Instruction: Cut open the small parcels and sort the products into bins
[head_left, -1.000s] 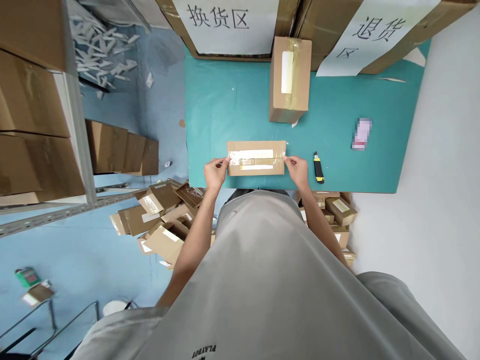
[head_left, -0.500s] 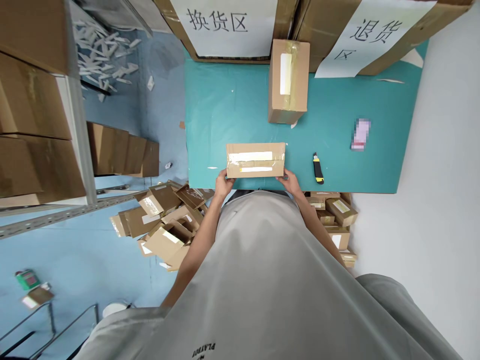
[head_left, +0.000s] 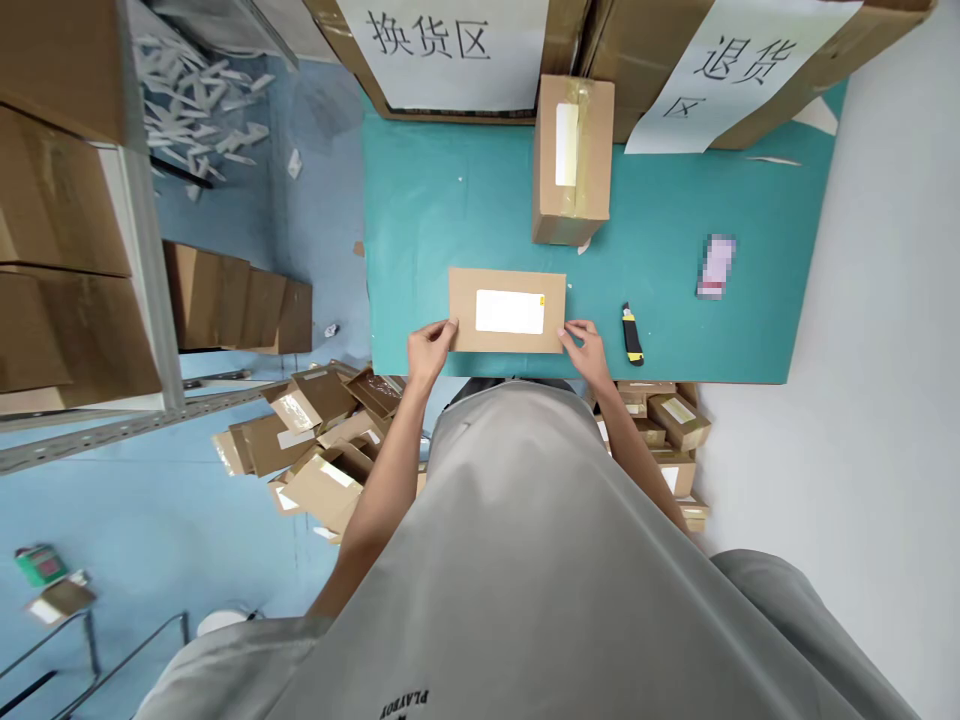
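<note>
A brown cardboard box (head_left: 461, 300) lies at the front of the green table, its face with a white label (head_left: 510, 312) turned up toward me. My left hand (head_left: 430, 352) pinches the box's left edge between thumb and fingers. At the opposite edge, my right hand (head_left: 586, 352) has its thumb and fingertips on the lower right corner. To the right of that hand lies a black and yellow utility knife (head_left: 632, 335). Beyond the held box stands a taller taped cardboard box (head_left: 595, 150).
Two large cartons with paper signs (head_left: 442, 55) line the back of the green table (head_left: 420, 200). A blurred pink item (head_left: 716, 266) lies at right. Opened boxes (head_left: 322, 485) are heaped on the floor at left, more boxes (head_left: 679, 420) at right. Shelving (head_left: 146, 260) stands left.
The box has been turned over: its taped side faced up before, and now the broad labelled face shows. My hands have shifted up along its side edges.
</note>
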